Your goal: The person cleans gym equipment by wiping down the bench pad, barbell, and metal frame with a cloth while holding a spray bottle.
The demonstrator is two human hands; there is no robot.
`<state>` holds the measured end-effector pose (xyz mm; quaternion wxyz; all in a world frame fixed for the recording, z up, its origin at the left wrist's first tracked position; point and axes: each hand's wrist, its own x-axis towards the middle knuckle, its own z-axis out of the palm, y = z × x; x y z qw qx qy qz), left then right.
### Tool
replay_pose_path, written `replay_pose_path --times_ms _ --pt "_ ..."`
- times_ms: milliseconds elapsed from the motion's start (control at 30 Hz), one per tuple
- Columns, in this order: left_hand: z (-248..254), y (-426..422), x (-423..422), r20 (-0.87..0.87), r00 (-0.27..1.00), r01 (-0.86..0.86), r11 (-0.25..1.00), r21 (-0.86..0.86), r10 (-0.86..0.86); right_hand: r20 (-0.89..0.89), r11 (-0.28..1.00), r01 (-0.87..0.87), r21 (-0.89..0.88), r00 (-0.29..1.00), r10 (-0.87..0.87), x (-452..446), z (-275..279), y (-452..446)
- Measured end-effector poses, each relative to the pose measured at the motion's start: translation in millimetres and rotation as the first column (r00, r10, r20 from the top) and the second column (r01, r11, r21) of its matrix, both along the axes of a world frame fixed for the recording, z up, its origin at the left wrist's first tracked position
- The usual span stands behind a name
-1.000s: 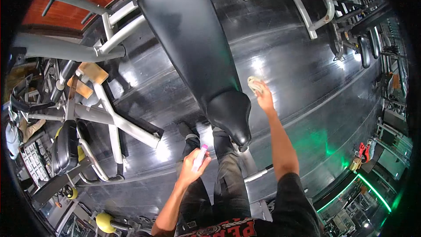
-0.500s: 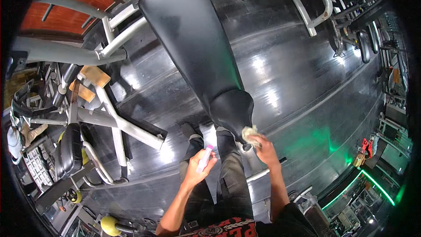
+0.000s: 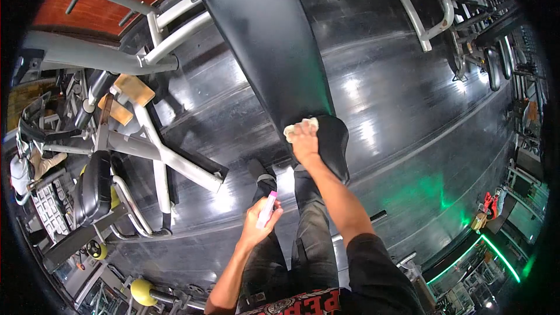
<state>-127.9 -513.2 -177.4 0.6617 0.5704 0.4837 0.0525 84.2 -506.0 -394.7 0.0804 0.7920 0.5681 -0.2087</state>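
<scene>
My right hand (image 3: 305, 142) presses a pale yellowish cloth (image 3: 289, 132) onto the upper edge of a black padded seat (image 3: 335, 143), where it meets the long backrest. Only the cloth's edges show around the fingers. The black bench backrest (image 3: 265, 41) stretches away from me. Lower and to the left, my left hand (image 3: 256, 221) is closed around a small translucent bottle (image 3: 266, 212) with a pink top, held tilted above my legs. It touches nothing else.
On the left stands a grey-framed machine (image 3: 175, 163) with a black pad (image 3: 93, 189). Dumbbell racks and more benches (image 3: 493, 67) line the right. A person (image 3: 41, 166) is partly visible at far left. Dark glossy flooring (image 3: 396, 116) surrounds the bench.
My right hand has moved with the cloth from the seat's near tip up and left to its upper edge. My left hand still holds the bottle. The view has shifted slightly.
</scene>
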Motion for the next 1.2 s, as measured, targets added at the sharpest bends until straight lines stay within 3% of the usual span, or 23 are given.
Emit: replay_pose_path --times_ms 167,233,367,433,467,533,567,633,667,733,767,800,867,933,1000,1033,1200 --pt "5.8 3.3 -8.4 -0.039 0.999 -0.009 0.999 0.047 0.011 0.000 0.962 -0.270 -0.044 0.963 0.270 -21.2 6.2 -20.8" --pt "1.2 1.8 -7.7 -0.018 0.997 -0.070 0.998 0.004 0.070 -0.038 0.795 -0.603 -0.060 0.797 0.602 -6.5 20.5 -43.5" --pt "9.9 5.6 1.4 0.021 0.998 -0.064 0.995 0.072 0.063 0.012 0.705 -0.705 -0.072 0.706 0.708 25.3 98.7 -100.6" --pt "12.8 6.3 6.2 0.042 0.996 -0.077 0.993 0.086 0.074 -0.188 0.822 -0.568 -0.053 0.814 0.550 40.9 139.3 -119.7" --pt "13.6 5.9 7.1 0.064 0.995 -0.079 0.992 0.096 0.073 -0.188 0.819 -0.571 -0.054 0.811 0.554 45.6 148.6 -126.5" --pt "11.2 3.3 4.9 0.053 0.997 -0.056 0.995 0.083 0.052 -0.280 0.749 -0.604 -0.272 0.794 0.539 55.2 170.0 -129.4" --pt "9.0 3.1 4.9 0.039 0.999 -0.024 0.997 0.074 0.022 -0.274 0.750 -0.601 -0.275 0.797 0.538 61.6 182.4 -122.5" --pt "7.8 0.0 5.5 0.057 0.998 -0.032 0.995 0.094 0.027 -0.561 0.621 -0.446 -0.644 0.828 0.013 72.2 221.9 -77.8" --pt "7.6 -1.6 4.2 0.072 0.997 -0.036 0.993 0.112 0.028 -0.567 0.620 -0.453 -0.641 0.824 0.016 75.3 233.9 -55.5" --pt "5.7 -5.1 1.5 0.072 0.997 -0.043 0.990 0.131 0.034 -0.577 0.748 -0.267 -0.608 0.796 -0.185 80.6 247.4 -24.0" --pt "5.0 -6.7 2.2 0.081 0.996 -0.050 0.988 0.148 0.039 -0.558 0.919 -0.222 -0.327 0.830 0.002 78.5 225.0 -30.7" --pt "6.4 -7.6 4.1 0.081 0.996 -0.051 0.988 0.147 0.039 -0.473 0.981 -0.193 -0.003 0.865 0.168 76.0 192.5 -40.3" --pt "11.2 -6.8 7.6 0.024 0.997 -0.071 0.994 0.081 0.069 -0.310 0.926 -0.237 0.293 0.893 0.326 65.8 152.8 -19.2" --pt "11.6 -7.0 11.3 0.013 0.998 -0.065 0.994 0.083 0.065 -0.295 0.925 -0.161 0.344 0.917 0.269 43.9 106.7 -6.7" --pt "12.7 -9.1 18.4 0.003 0.998 -0.058 0.995 0.080 0.058 -0.239 0.987 -0.106 0.123 0.962 0.133 21.5 59.3 -11.6" --pt "14.2 -8.2 22.2 -0.006 0.999 -0.045 0.996 0.078 0.046 -0.211 0.988 -0.128 -0.083 0.972 0.108 14.9 38.7 -18.5" --pt "17.0 -10.5 34.6 0.023 0.999 -0.026 0.994 0.110 0.023 -0.308 0.981 -0.175 0.078 0.932 0.191 20.4 61.5 -73.9"
